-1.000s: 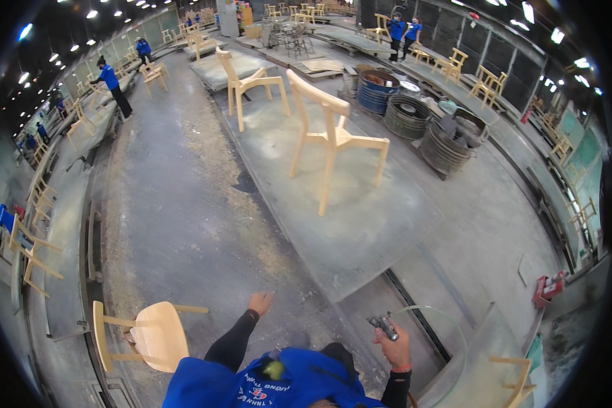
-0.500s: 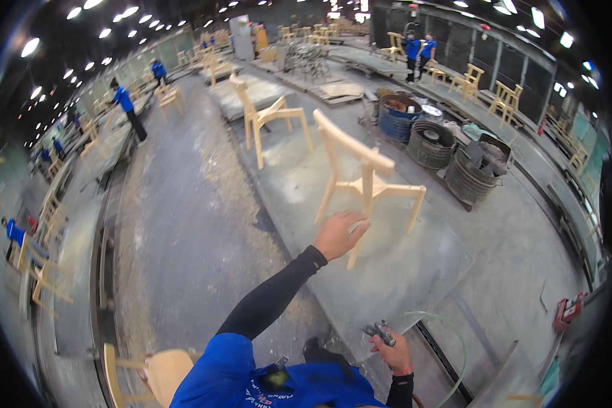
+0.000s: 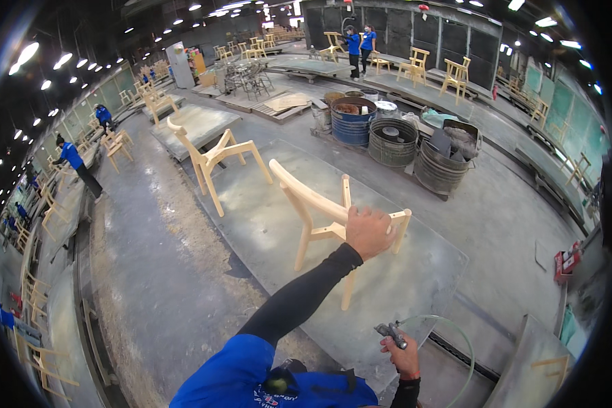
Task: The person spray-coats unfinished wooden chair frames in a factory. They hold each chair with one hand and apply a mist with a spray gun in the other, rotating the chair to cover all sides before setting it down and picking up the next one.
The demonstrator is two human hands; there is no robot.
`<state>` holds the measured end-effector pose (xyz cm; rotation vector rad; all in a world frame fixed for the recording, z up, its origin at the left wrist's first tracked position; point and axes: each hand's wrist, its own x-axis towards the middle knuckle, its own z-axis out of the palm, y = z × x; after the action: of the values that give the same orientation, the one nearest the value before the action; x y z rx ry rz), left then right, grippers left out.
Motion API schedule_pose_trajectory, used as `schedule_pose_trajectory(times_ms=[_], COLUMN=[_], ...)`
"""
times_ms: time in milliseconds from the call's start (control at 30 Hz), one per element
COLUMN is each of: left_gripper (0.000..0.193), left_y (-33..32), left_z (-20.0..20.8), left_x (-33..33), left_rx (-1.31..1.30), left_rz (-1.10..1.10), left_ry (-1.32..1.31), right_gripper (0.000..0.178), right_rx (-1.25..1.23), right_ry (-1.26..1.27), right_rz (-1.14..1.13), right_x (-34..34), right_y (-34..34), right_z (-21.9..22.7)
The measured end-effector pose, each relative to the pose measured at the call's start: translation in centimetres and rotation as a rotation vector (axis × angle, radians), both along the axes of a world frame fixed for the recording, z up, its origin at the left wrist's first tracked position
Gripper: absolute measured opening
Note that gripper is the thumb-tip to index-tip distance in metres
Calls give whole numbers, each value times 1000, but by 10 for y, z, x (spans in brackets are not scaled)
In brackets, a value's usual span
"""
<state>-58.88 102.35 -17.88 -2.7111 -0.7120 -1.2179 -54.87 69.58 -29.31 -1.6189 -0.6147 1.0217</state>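
Note:
A bare wooden chair frame (image 3: 309, 194) without a seat stands upright on a flat grey board in front of me. My left hand (image 3: 370, 233), at the end of a black-sleeved arm, is closed around the right end of its curved backrest and hides that end. Lower right, my right hand (image 3: 404, 355) grips a small metal spray gun (image 3: 392, 334), held apart from the chair. A thin pale hose (image 3: 466, 340) loops away beside it. Just beyond the held chair, a second chair frame (image 3: 214, 155) stands on the same board.
Several metal drums (image 3: 392, 141) stand on the floor to the right. Low platforms with more chairs (image 3: 415, 64) line both sides. People in blue shirts (image 3: 71, 155) stand at far left and far back. A red box (image 3: 566, 262) lies at right.
My left hand has moved from low beside the chair's leg up onto its backrest. My view has swung right. The spray gun stays in my right hand.

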Motion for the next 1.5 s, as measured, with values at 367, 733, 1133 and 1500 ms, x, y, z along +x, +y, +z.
schedule_pose_trajectory(times_ms=[367,733,1133,1500], left_gripper=[22,17,47,53], left_y=[17,211,427,416], left_z=[1,32,48,54], left_x=[-182,-178,-64,-57], left_rx=[28,-315,-501,-604], left_rz=[-594,-484,-189,-261], left_ry=[-175,-440,-381,-361], right_gripper=[42,50,57,57], right_rx=[-98,-60,190,222], right_ry=[-53,-94,-289,-183], right_rz=[-258,-482,-580,-493], right_x=[-48,-141,-203,-207], right_y=[32,45,59,66], right_z=[3,69,96,101])
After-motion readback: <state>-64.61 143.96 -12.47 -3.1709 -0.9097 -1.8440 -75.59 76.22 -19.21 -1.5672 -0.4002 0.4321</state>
